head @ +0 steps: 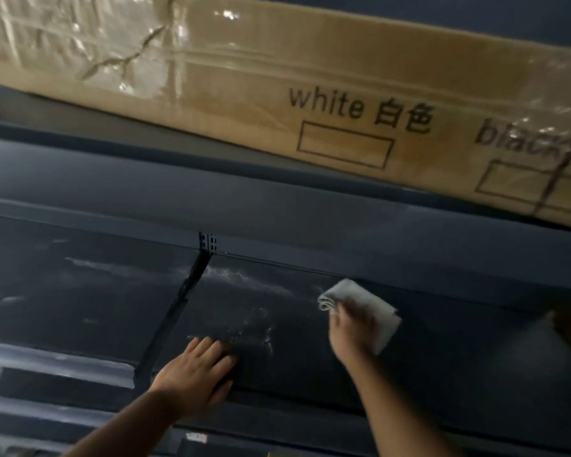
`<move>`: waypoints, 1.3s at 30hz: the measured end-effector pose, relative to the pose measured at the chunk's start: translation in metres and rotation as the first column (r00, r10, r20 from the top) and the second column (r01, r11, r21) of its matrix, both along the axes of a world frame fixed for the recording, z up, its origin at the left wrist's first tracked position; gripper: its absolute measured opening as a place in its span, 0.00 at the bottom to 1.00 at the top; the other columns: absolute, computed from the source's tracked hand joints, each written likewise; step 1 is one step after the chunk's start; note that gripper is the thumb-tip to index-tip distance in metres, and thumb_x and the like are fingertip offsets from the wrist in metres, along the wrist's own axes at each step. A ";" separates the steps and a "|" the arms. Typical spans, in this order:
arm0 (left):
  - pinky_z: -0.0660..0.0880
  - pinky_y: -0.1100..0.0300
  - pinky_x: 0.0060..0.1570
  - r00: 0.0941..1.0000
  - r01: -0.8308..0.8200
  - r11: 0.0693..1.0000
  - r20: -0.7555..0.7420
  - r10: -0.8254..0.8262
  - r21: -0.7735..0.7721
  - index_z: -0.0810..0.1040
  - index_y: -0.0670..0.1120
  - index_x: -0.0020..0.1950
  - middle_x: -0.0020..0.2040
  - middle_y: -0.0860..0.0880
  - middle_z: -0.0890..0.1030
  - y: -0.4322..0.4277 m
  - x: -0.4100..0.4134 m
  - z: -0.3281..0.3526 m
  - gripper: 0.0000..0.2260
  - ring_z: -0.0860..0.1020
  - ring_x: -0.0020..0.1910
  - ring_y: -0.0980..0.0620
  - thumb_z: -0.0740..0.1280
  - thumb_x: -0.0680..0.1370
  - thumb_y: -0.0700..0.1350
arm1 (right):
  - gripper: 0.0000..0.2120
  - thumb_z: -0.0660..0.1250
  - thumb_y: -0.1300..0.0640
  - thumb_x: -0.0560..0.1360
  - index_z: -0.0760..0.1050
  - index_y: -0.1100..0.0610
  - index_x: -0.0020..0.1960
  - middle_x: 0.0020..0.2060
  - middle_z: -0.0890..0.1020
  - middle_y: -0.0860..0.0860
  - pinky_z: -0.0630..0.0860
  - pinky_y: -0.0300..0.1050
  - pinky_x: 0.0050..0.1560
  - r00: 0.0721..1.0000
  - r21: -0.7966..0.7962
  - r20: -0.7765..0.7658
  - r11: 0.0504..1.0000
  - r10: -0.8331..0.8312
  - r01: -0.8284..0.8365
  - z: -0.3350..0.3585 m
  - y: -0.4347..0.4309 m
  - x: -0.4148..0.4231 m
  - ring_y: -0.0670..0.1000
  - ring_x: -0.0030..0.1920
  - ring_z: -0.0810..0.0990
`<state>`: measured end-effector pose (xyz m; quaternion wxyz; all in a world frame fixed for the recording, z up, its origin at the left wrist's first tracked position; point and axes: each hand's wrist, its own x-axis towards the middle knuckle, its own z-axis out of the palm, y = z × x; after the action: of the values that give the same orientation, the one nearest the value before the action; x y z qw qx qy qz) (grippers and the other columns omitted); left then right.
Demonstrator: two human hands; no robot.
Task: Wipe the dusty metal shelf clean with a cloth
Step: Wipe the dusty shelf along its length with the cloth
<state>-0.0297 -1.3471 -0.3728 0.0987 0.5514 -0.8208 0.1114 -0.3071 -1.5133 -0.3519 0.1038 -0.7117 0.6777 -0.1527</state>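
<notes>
While blurred, right hand (351,328) presses cloth (373,311) on shelf (310,357); left hand (195,371) flat, fingers spread; cloth half hidden.

Shelf (310,341): open between the hands, crowded at back.
Left hand (195,374) flat near front edge; right hand (353,328) on cloth (360,308) further back. Bare dusty run between them. Upright bracket (192,282) bounds left; long box (277,77) overhangs above the back.
</notes>
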 end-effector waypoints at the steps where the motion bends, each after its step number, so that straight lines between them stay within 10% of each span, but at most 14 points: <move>1: 0.74 0.54 0.48 1.000 -0.004 1.000 0.004 0.004 -0.001 0.78 0.53 0.52 0.48 0.50 0.78 0.000 0.000 0.001 0.16 0.74 0.45 0.48 0.63 0.71 0.60 | 0.15 0.55 0.49 0.80 0.77 0.53 0.57 0.54 0.82 0.58 0.70 0.55 0.62 0.999 0.004 -0.006 0.999 0.040 -0.040 -0.002 0.003 0.023 0.61 0.56 0.78; 8: 0.74 0.51 0.46 1.000 -0.026 1.000 -0.002 0.026 -0.001 0.76 0.49 0.54 0.50 0.47 0.77 0.000 -0.001 -0.002 0.17 0.73 0.45 0.46 0.64 0.71 0.58 | 0.20 0.53 0.46 0.80 0.77 0.55 0.59 0.56 0.82 0.58 0.69 0.48 0.62 0.895 0.112 0.385 0.952 0.224 -0.286 0.010 0.034 0.154 0.59 0.57 0.78; 14: 0.69 0.51 0.47 1.000 -0.004 0.999 -0.030 0.002 -0.039 0.78 0.48 0.52 0.51 0.46 0.78 0.000 -0.003 0.001 0.16 0.73 0.46 0.45 0.66 0.71 0.56 | 0.14 0.57 0.48 0.80 0.77 0.54 0.53 0.55 0.80 0.55 0.76 0.33 0.51 0.328 0.168 0.943 0.923 -0.049 -0.346 0.031 0.035 0.146 0.51 0.51 0.79; 20: 0.72 0.51 0.46 1.000 0.009 0.999 -0.008 -0.010 -0.052 0.78 0.48 0.52 0.50 0.46 0.78 0.001 -0.003 0.002 0.15 0.74 0.44 0.45 0.64 0.72 0.56 | 0.11 0.62 0.51 0.78 0.77 0.56 0.54 0.58 0.81 0.59 0.74 0.63 0.62 -0.089 0.246 0.962 0.961 -0.258 -0.128 0.059 0.001 0.038 0.60 0.58 0.79; 25: 0.74 0.52 0.45 1.000 0.008 1.000 -0.008 -0.009 -0.024 0.78 0.49 0.52 0.48 0.48 0.78 0.003 -0.002 0.004 0.15 0.74 0.44 0.47 0.62 0.74 0.57 | 0.10 0.61 0.52 0.79 0.77 0.57 0.51 0.62 0.78 0.62 0.73 0.49 0.59 0.165 0.143 0.969 0.959 -0.186 0.247 0.072 -0.014 -0.051 0.55 0.53 0.79; 30: 0.74 0.52 0.44 0.997 0.056 0.998 -0.042 -0.057 -0.013 0.77 0.51 0.50 0.45 0.49 0.76 0.004 -0.004 0.011 0.13 0.72 0.43 0.47 0.64 0.71 0.58 | 0.24 0.53 0.41 0.79 0.71 0.53 0.67 0.64 0.76 0.61 0.73 0.53 0.59 0.682 0.082 0.649 0.922 -0.338 0.379 0.053 -0.028 -0.083 0.62 0.55 0.78; 39: 0.77 0.49 0.54 0.976 0.178 0.984 -0.124 -0.178 -0.017 0.73 0.56 0.49 0.49 0.50 0.80 0.002 0.018 0.017 0.13 0.79 0.51 0.47 0.67 0.69 0.59 | 0.26 0.49 0.43 0.80 0.73 0.59 0.64 0.63 0.76 0.61 0.69 0.53 0.59 0.958 0.161 0.052 0.950 -0.281 0.269 0.015 -0.051 0.046 0.62 0.60 0.74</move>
<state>-0.0118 -1.3452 -0.3554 0.1610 0.4813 -0.8588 0.0695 -0.2614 -1.5640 -0.3368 0.1605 -0.5942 0.7756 -0.1400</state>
